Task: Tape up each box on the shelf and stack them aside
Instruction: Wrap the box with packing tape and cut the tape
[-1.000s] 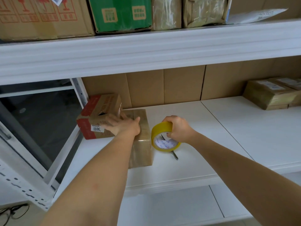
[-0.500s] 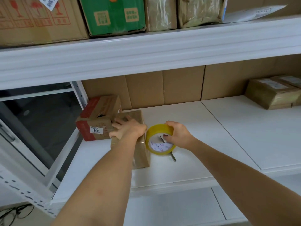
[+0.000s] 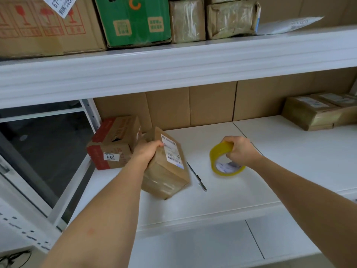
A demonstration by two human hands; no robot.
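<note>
A small brown taped box (image 3: pixel 168 171) with a white shipping label on its upper face sits tilted on the white shelf (image 3: pixel 222 200). My left hand (image 3: pixel 144 153) grips its far top edge. To the right, my right hand (image 3: pixel 239 151) holds a roll of yellow tape (image 3: pixel 222 161) upright, just above the shelf and apart from the box. A thin pen-like tool (image 3: pixel 197 176) lies on the shelf between box and roll. A red-and-brown box (image 3: pixel 114 142) stands at the shelf's left end, right behind my left hand.
Taped brown parcels (image 3: pixel 316 113) are stacked at the far right of the shelf. The upper shelf (image 3: pixel 173 62) carries cartons, a green box (image 3: pixel 133 20) and wrapped parcels. Cardboard lines the back wall. A shelf post (image 3: pixel 90 115) stands left.
My left hand has tipped the brown box over so its labelled face shows. My right hand has carried the tape roll to the right, away from the box, uncovering the tool.
</note>
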